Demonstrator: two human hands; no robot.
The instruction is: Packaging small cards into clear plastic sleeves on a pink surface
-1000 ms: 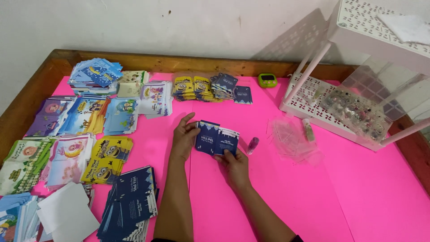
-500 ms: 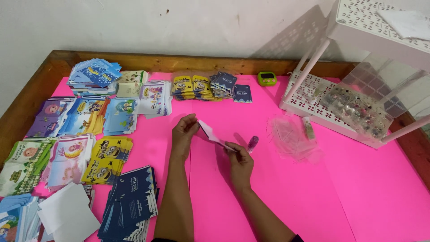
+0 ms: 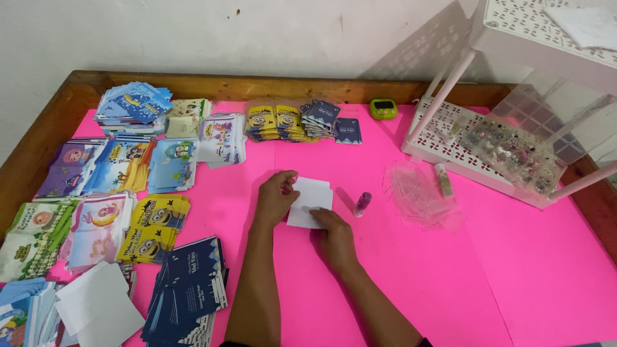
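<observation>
White card (image 3: 311, 200) flat on pink mat, pinned under fingers of left hand (image 3: 276, 198), right hand (image 3: 333, 230).

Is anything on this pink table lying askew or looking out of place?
Mostly small things. The stack of blue cards at the far left is fanned out crookedly. Clear plastic sleeves lie loosely scattered near the white rack. The white card under both hands lies flat.
</observation>
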